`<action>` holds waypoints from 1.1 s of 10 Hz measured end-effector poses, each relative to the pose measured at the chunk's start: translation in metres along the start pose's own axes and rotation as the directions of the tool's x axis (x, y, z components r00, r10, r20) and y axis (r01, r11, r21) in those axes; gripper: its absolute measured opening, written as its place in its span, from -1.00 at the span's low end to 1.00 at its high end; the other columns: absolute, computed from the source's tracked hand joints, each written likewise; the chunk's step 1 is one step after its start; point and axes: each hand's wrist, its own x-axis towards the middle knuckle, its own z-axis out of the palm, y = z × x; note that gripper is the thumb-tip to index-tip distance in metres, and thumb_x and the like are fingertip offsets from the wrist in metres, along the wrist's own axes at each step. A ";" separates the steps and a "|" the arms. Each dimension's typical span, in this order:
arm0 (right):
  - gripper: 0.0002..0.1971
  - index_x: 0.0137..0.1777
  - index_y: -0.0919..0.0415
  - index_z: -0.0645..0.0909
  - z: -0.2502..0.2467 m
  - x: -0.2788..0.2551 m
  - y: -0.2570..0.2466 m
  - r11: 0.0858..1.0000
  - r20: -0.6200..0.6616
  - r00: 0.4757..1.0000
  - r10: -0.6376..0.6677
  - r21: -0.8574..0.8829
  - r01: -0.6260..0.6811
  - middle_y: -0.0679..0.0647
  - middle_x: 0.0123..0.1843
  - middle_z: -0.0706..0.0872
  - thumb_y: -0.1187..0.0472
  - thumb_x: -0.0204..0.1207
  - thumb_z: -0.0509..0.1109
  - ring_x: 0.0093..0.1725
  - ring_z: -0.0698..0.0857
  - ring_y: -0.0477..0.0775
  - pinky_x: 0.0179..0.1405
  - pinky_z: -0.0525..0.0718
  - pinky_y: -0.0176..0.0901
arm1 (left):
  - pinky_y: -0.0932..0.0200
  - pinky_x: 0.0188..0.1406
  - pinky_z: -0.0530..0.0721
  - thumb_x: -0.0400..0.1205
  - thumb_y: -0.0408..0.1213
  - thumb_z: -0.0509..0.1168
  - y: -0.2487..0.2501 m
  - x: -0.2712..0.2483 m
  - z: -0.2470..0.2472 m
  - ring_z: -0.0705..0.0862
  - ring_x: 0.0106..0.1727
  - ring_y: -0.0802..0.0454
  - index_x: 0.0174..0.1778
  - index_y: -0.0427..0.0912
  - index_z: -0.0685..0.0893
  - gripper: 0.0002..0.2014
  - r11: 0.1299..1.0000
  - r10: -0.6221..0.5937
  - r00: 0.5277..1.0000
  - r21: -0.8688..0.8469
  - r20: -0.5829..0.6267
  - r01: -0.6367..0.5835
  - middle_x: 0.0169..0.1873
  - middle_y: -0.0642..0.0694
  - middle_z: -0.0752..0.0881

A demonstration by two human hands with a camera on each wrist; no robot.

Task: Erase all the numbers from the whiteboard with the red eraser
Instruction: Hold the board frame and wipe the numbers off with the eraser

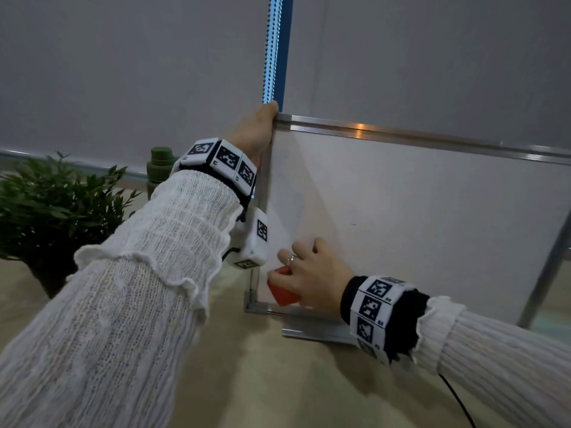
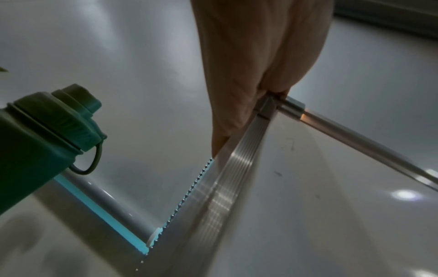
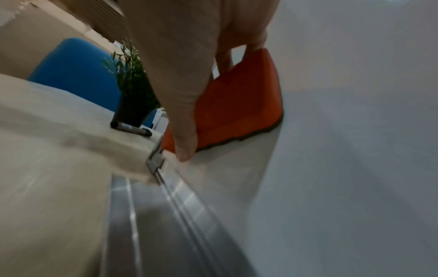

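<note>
The whiteboard (image 1: 417, 211) stands upright on the table in a silver frame. Its surface looks nearly blank, with a small dark mark (image 1: 353, 224) near the middle and faint smudges (image 2: 290, 144) near the top left. My left hand (image 1: 258, 131) grips the board's top left corner (image 2: 266, 106). My right hand (image 1: 312, 273) holds the red eraser (image 1: 282, 290) flat against the board at its bottom left corner. In the right wrist view the thumb and fingers pinch the eraser (image 3: 237, 105), its dark felt edge on the white surface.
A potted green plant (image 1: 52, 208) stands at the left, a green bottle (image 1: 159, 168) behind it by the board's left edge. A bead chain (image 1: 270, 47) hangs from the grey blind above the corner. A dark marker (image 3: 131, 128) lies on the beige tabletop (image 1: 262, 381).
</note>
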 end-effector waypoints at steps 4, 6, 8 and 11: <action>-0.46 -0.08 -0.12 0.67 0.003 -0.007 -0.006 0.999 0.016 0.999 0.031 0.010 -0.031 0.02 -0.08 0.71 -0.09 -0.14 0.64 -0.22 0.65 0.09 -0.38 0.56 -0.07 | -0.06 0.28 0.53 0.65 -0.05 0.01 0.000 0.004 0.002 0.48 0.04 -0.02 -0.37 0.07 0.39 -0.73 0.995 -0.024 0.998 -0.097 -0.050 0.019 -0.25 0.03 0.53; -0.31 0.13 0.02 0.63 -0.027 0.010 0.022 0.917 -0.057 0.927 0.371 0.181 -0.356 0.20 -0.05 0.63 -0.10 -0.07 0.67 -0.15 0.61 0.26 -0.32 0.55 0.06 | -0.02 0.24 0.53 0.59 0.02 0.02 -0.002 0.005 0.003 0.55 0.07 -0.10 -0.38 0.05 0.41 -0.74 0.998 -0.021 0.999 -0.056 -0.047 0.018 -0.22 -0.03 0.56; -0.35 -0.04 -0.08 0.68 -0.002 -0.003 0.003 0.987 0.040 0.990 0.137 0.083 -0.140 0.11 -0.12 0.69 -0.13 -0.24 0.67 -0.24 0.62 0.17 -0.39 0.55 -0.02 | -0.12 0.05 0.52 0.35 0.05 -0.03 -0.001 0.004 0.003 0.48 -0.04 -0.05 -0.43 0.00 0.36 -0.77 1.000 -0.014 0.999 0.001 -0.031 0.014 -0.21 -0.15 0.49; -0.53 -0.06 -0.16 0.67 0.002 -0.011 0.010 0.997 0.086 0.993 -0.078 0.000 0.078 -0.02 -0.08 0.71 -0.09 -0.05 0.61 -0.19 0.63 0.09 -0.34 0.54 -0.09 | -0.35 0.31 0.52 0.18 0.21 0.02 -0.008 0.015 -0.002 0.65 0.22 -0.32 -0.38 -0.02 0.50 -0.61 0.994 -0.022 0.999 0.107 -0.026 0.025 -0.12 -0.17 0.60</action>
